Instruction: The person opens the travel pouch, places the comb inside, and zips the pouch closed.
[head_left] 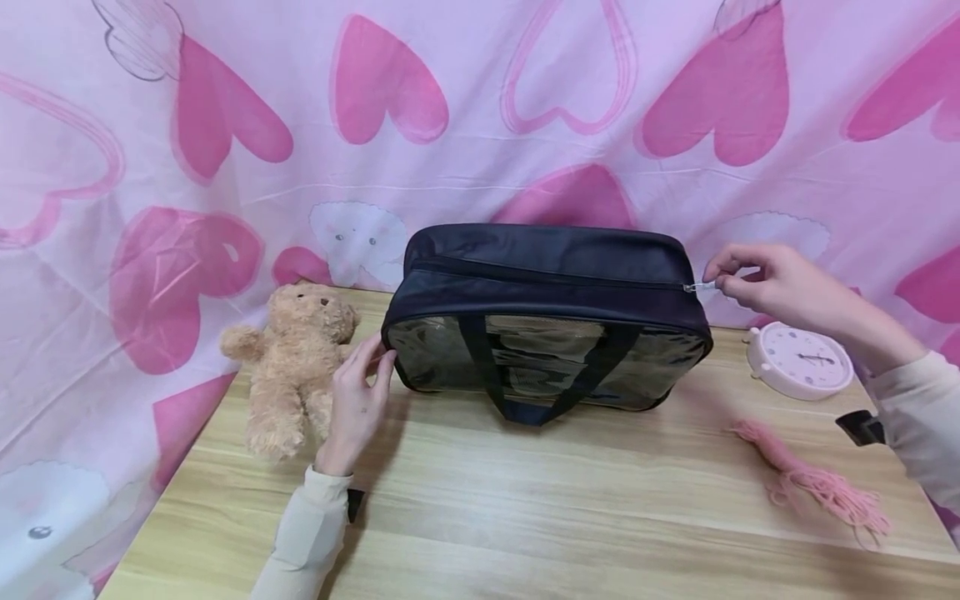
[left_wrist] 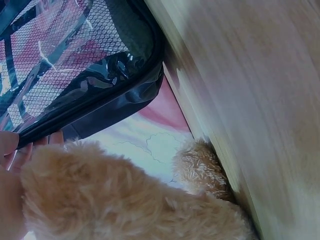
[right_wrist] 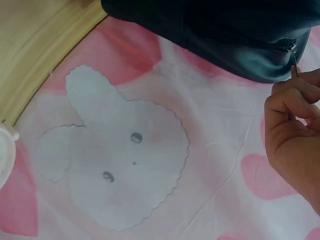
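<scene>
A black bag (head_left: 551,262) with a clear front panel and a dark strap handle (head_left: 525,412) stands on the table. My left hand (head_left: 360,404) pinches the bag's left edge, thumb in front and fingers behind, as the left wrist view shows. At the other end, my right hand (head_left: 765,275) pinches the zipper pull (head_left: 703,286), with the slider at the right end of the top zipper (right_wrist: 270,48). Beside my left hand lies a tan teddy bear (head_left: 296,367), its fur filling the lower part of the left wrist view (left_wrist: 110,195).
A pink round clock (head_left: 801,360) sits at the right, below my right forearm. Nearer the front lies a bundle of pink yarn (head_left: 813,479). Behind the wooden table (head_left: 525,508) hangs a pink cloth (head_left: 465,158) with hearts.
</scene>
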